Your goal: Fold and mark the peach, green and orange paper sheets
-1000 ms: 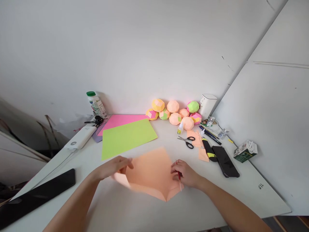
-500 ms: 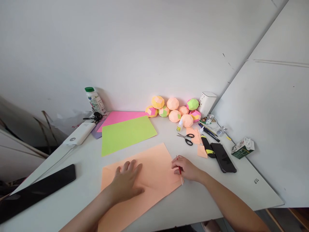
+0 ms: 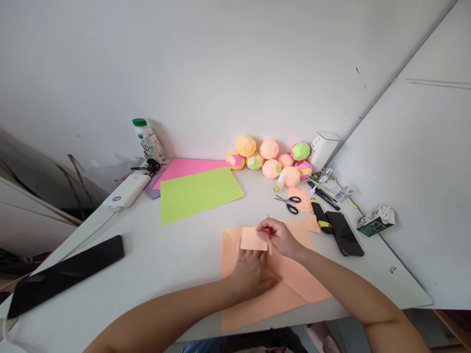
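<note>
Against a pale wall (image 3: 206, 73), on a white table (image 3: 172, 260): large peach sheet (image 3: 294, 269), now shifted rightward along the front edge, with small peach piece (image 3: 251, 238) newly brought over its far side. With left hand (image 3: 250, 275), rests palm down, fingers extended to the piece's near edge. With right hand (image 3: 277, 238), grips red tool (image 3: 270, 232), fingertips at the piece's right side. Apparently positions piece against sheet.

Left: bare counter (image 3: 165, 257) beyond left forearm (image 3: 172, 314), between black slab (image 3: 66, 274) and orange sheet (image 3: 294, 274) | Back: paper balls (image 3: 269, 149) block; flat green sheet (image 3: 200, 196) passable above | Right: scissors (image 3: 287, 201), phone (image 3: 345, 234), carton (image 3: 376, 220) crowd passage
</note>
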The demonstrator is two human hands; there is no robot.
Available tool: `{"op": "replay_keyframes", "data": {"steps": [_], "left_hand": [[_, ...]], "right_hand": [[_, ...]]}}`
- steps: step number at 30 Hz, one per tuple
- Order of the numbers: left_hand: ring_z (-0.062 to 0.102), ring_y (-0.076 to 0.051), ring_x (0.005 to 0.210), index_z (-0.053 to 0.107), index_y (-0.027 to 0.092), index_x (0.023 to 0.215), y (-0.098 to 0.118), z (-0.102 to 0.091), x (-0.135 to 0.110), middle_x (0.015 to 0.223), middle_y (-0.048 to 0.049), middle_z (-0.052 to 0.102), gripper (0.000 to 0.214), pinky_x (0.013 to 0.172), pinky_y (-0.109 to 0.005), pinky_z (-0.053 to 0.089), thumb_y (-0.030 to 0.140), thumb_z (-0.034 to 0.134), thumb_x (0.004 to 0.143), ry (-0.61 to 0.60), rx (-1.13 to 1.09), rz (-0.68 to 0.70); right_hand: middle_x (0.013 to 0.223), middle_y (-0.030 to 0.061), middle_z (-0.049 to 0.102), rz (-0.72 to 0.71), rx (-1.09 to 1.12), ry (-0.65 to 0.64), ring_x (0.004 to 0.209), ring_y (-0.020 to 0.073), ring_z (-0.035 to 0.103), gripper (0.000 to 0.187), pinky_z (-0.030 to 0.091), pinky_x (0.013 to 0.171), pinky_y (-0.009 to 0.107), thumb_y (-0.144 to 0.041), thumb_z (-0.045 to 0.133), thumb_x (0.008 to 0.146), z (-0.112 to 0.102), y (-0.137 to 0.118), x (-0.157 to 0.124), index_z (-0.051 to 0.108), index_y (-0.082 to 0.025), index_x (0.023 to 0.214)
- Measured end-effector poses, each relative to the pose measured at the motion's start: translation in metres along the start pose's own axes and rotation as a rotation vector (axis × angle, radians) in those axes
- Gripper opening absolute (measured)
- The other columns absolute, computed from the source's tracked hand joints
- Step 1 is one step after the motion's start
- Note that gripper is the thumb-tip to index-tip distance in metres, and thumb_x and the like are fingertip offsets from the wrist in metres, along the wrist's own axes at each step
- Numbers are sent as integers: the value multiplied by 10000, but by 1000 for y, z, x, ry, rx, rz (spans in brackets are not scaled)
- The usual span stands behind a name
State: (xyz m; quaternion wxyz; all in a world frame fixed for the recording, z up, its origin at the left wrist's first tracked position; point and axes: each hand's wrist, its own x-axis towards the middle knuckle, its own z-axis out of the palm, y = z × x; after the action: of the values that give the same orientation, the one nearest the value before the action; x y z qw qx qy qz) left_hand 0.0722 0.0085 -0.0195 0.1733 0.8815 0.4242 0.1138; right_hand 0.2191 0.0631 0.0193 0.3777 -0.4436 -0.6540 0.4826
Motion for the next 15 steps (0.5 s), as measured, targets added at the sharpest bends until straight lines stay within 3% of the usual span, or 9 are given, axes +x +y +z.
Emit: {"op": "replay_keyframes", "data": {"steps": [2,6,8,11,13,15], "left_hand": [[511,-343,1152,494,125,1292,1,0,7,1266,-186,546,545,971,-547,399,403,560,828,17,-22,1],[519,-280,1122,594,164,1112,-15,-8,2,1260,-132,549,298,967,-474,431,228,510,834,53,-26,13],[490,-303,1169,584,181,1168,-26,-11,-6,1302,-121,536,348,1043,-536,349,297,521,846,66,-2,27],[355,-431,1297,437,161,1388,-40,-13,-19,1429,-148,441,654,1071,-654,206,544,470,859,71,135,11],[260,-488,1346,419,108,1407,-47,-11,-23,1457,-194,398,799,1063,-651,217,664,413,834,74,251,-35],[277,-492,1345,459,32,1368,-53,-9,-24,1430,-260,406,846,1060,-602,270,677,409,824,90,348,-93]], "right_hand": [[690,-23,576,49,23,-31,497,102,514,215,452,490,250,-416,604,814,21,6,14,595,-208,866],[736,-13,576,4,11,72,607,113,526,197,475,579,259,-397,590,818,40,28,36,579,-202,844],[752,-7,580,-31,2,101,649,119,526,209,481,626,271,-407,583,823,40,37,40,579,-199,845],[739,-4,570,-74,-16,112,663,123,521,224,478,649,278,-418,575,830,36,46,39,576,-194,844],[728,-3,563,-90,-33,116,651,121,514,227,472,635,275,-419,547,851,34,49,38,565,-193,848],[716,-3,565,-102,-60,93,635,118,513,216,467,619,270,-404,538,863,33,51,37,567,-190,856]]}}
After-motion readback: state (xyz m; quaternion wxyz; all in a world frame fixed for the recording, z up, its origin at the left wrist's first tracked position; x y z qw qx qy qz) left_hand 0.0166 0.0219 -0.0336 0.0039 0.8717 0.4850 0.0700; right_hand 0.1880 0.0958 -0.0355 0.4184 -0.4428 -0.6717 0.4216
